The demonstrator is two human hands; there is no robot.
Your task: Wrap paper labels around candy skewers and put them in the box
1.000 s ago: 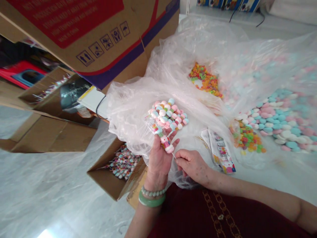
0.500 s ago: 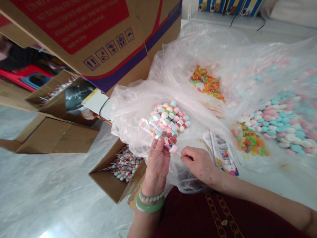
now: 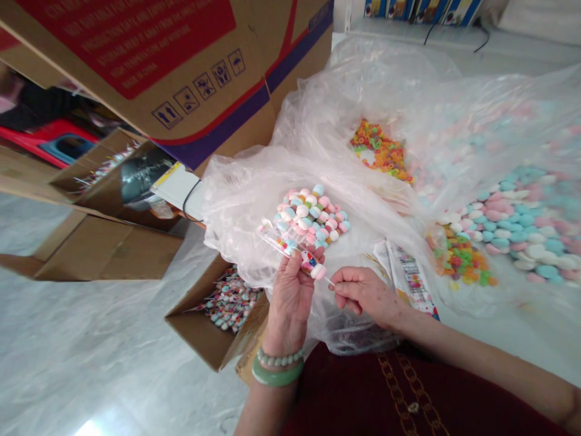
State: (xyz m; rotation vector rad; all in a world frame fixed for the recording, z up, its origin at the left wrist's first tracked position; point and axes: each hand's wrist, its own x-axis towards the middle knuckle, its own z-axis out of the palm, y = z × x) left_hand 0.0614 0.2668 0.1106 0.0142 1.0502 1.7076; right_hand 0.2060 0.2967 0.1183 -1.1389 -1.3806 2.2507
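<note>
My left hand (image 3: 293, 290) is closed around a marshmallow candy skewer (image 3: 318, 272) partly inside a printed clear wrapper (image 3: 273, 235). The wrapper's far end sticks out past my thumb, up and to the left. A white stick (image 3: 329, 281) comes out of the pink end of the skewer, and my right hand (image 3: 365, 295) pinches it between thumb and forefinger. Just beyond my left hand lies a heap of assembled candy skewers (image 3: 313, 212) in pink, white and blue. To the right of my right hand is a stack of flat printed wrappers (image 3: 411, 278).
Loose marshmallows (image 3: 512, 224) spread over plastic sheeting (image 3: 254, 181) on the right. Gummy rings lie in a near pile (image 3: 463, 260) and a far pile (image 3: 381, 151). An open carton (image 3: 195, 330) of wrapped skewers stands below left; a large printed carton (image 3: 181, 60) rises behind.
The clear end of the wrapper has shifted slightly and shows less print. My right hand's lower fingers have loosened a little while the pinch on the stick stays.
</note>
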